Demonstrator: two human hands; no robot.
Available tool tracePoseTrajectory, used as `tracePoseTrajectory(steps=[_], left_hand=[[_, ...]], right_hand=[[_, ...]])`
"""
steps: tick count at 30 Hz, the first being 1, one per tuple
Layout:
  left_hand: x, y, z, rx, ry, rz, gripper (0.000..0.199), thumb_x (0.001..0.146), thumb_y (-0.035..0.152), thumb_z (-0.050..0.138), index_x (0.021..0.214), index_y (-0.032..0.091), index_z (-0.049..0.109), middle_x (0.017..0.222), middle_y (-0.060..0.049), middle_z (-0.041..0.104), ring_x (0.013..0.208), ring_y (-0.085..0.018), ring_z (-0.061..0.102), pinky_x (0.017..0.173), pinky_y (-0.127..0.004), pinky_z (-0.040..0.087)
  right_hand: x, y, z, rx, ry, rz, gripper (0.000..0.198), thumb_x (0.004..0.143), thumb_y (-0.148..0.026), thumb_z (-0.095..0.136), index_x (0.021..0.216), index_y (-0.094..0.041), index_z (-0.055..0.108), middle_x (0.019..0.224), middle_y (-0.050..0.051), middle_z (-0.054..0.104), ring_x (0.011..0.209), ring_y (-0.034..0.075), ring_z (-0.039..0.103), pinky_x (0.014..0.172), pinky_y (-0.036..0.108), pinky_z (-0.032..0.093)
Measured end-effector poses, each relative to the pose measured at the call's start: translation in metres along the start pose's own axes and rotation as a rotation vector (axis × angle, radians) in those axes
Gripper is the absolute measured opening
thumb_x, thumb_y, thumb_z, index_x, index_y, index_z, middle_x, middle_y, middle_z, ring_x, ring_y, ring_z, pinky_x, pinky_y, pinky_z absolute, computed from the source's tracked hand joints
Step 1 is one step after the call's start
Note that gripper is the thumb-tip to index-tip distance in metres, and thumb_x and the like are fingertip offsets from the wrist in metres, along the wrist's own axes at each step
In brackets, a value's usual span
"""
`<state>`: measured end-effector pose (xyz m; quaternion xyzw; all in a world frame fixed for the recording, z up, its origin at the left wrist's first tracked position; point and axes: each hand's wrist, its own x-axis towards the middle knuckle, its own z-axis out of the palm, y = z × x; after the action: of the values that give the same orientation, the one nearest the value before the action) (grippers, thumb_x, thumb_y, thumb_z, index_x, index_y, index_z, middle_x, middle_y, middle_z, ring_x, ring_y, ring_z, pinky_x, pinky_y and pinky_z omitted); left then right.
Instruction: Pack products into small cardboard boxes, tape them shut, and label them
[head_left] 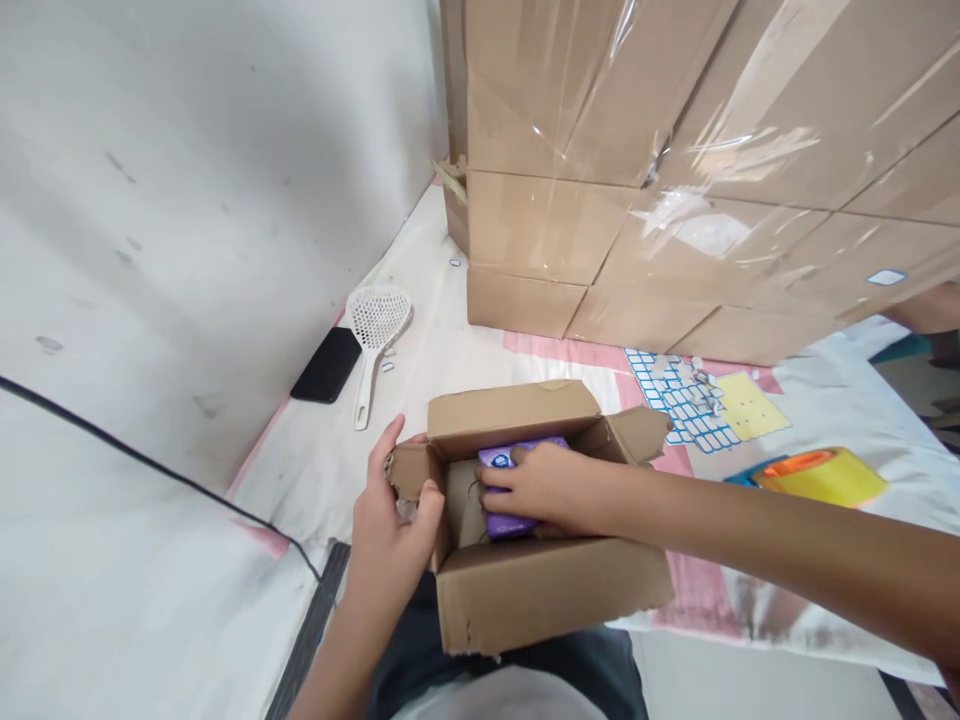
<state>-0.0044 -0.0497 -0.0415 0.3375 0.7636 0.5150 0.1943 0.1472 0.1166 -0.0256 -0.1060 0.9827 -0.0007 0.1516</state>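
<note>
An open cardboard box (551, 595) sits at the table's front edge with its flaps spread outward. My left hand (397, 520) grips the box's left end, thumb inside and fingers around the small left flap. Inside the box lies a purple packet (514, 523) with a small blue and white logo. My right hand (544, 488) reaches in from the right and holds the purple packet, its fingers over the top. The packet's right part is hidden under that hand. Brown cardboard shows at the box's bottom left.
Stacked cartons (600, 240) wrapped in clear film stand behind. A white slotted skimmer (379, 325) and a black flat object (327, 365) lie left. At right are sticker labels (690, 400) and a yellow tape roll (825, 478). A black cable (165, 470) crosses the left wall. Another person's arm (930, 308) shows far right.
</note>
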Motion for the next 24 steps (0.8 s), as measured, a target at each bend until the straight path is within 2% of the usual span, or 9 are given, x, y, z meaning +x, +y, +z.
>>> tracePoseTrajectory(steps=[4, 8, 12, 16, 18, 20, 22, 23, 24], left_hand=[[0.006, -0.011, -0.001, -0.006, -0.023, 0.024, 0.071, 0.090, 0.030, 0.060, 0.156, 0.027, 0.035, 0.138, -0.008, 0.067, 0.114, -0.022, 0.069, 0.097, -0.037, 0.054], [0.010, -0.014, 0.001, -0.036, -0.028, 0.039, 0.072, 0.089, 0.029, 0.061, 0.156, 0.026, 0.035, 0.137, -0.008, 0.067, 0.113, -0.021, 0.069, 0.096, -0.035, 0.055], [0.008, -0.004, 0.005, -0.072, 0.009, -0.004, 0.065, 0.092, 0.029, 0.057, 0.155, 0.026, 0.038, 0.135, -0.008, 0.067, 0.114, -0.021, 0.068, 0.101, -0.037, 0.052], [0.007, -0.009, 0.005, -0.101, 0.006, 0.004, 0.072, 0.094, 0.038, 0.060, 0.159, 0.027, 0.031, 0.138, -0.010, 0.065, 0.122, -0.023, 0.065, 0.110, -0.042, 0.048], [0.006, -0.024, 0.003, -0.190, -0.011, 0.009, 0.081, 0.096, 0.051, 0.058, 0.164, 0.030, 0.019, 0.144, -0.011, 0.063, 0.126, -0.024, 0.064, 0.111, -0.042, 0.049], [0.002, -0.049, 0.000, -0.348, -0.016, 0.012, 0.088, 0.095, 0.071, 0.047, 0.166, 0.035, 0.010, 0.148, -0.012, 0.060, 0.127, -0.026, 0.065, 0.104, -0.043, 0.055], [-0.006, -0.078, -0.001, -0.448, 0.047, 0.034, 0.102, 0.081, 0.094, 0.033, 0.165, 0.038, 0.014, 0.147, -0.011, 0.062, 0.128, -0.032, 0.065, 0.098, -0.047, 0.058], [-0.012, -0.093, -0.001, -0.423, 0.094, 0.055, 0.115, 0.070, 0.103, 0.027, 0.165, 0.039, 0.016, 0.147, -0.011, 0.062, 0.130, -0.035, 0.063, 0.098, -0.050, 0.058], [-0.018, -0.106, -0.001, -0.351, 0.110, 0.068, 0.127, 0.060, 0.109, 0.023, 0.165, 0.038, 0.014, 0.148, -0.012, 0.061, 0.133, -0.039, 0.060, 0.101, -0.055, 0.056]], right_hand=[[-0.007, 0.003, -0.005, 0.052, 0.080, -0.029, 0.036, 0.088, -0.034, 0.074, 0.118, -0.019, 0.061, 0.120, 0.007, 0.066, 0.078, 0.020, 0.063, 0.050, 0.032, 0.034], [-0.010, 0.007, -0.005, 0.136, 0.107, 0.006, 0.032, 0.090, -0.030, 0.071, 0.119, -0.019, 0.062, 0.122, 0.008, 0.067, 0.083, 0.022, 0.065, 0.056, 0.033, 0.042], [-0.012, 0.012, -0.009, 0.337, 0.123, 0.035, 0.047, 0.088, -0.029, 0.075, 0.132, -0.021, 0.062, 0.141, 0.011, 0.062, 0.108, 0.026, 0.068, 0.081, 0.038, 0.056], [-0.038, 0.004, -0.028, 0.537, 0.210, 0.183, 0.054, 0.092, -0.024, 0.070, 0.144, -0.027, 0.058, 0.158, 0.007, 0.051, 0.130, 0.027, 0.062, 0.103, 0.041, 0.054], [-0.063, -0.008, -0.032, 0.591, 0.412, 0.299, 0.049, 0.096, -0.021, 0.064, 0.143, -0.031, 0.060, 0.151, 0.004, 0.058, 0.133, 0.026, 0.060, 0.107, 0.044, 0.053], [-0.091, -0.024, -0.025, 0.601, 0.808, 0.499, 0.042, 0.096, -0.019, 0.062, 0.135, -0.034, 0.065, 0.137, 0.005, 0.067, 0.130, 0.028, 0.062, 0.108, 0.049, 0.052], [-0.113, -0.038, -0.002, 0.593, 1.316, 0.767, 0.035, 0.095, -0.023, 0.063, 0.127, -0.036, 0.069, 0.133, 0.007, 0.067, 0.129, 0.032, 0.061, 0.109, 0.054, 0.049], [-0.119, -0.044, 0.013, 0.633, 1.522, 0.875, 0.033, 0.095, -0.029, 0.062, 0.127, -0.037, 0.068, 0.136, 0.008, 0.065, 0.132, 0.034, 0.059, 0.109, 0.057, 0.048], [-0.122, -0.048, 0.029, 0.724, 1.641, 0.940, 0.034, 0.096, -0.037, 0.058, 0.130, -0.037, 0.066, 0.141, 0.008, 0.062, 0.136, 0.035, 0.056, 0.110, 0.059, 0.047]])
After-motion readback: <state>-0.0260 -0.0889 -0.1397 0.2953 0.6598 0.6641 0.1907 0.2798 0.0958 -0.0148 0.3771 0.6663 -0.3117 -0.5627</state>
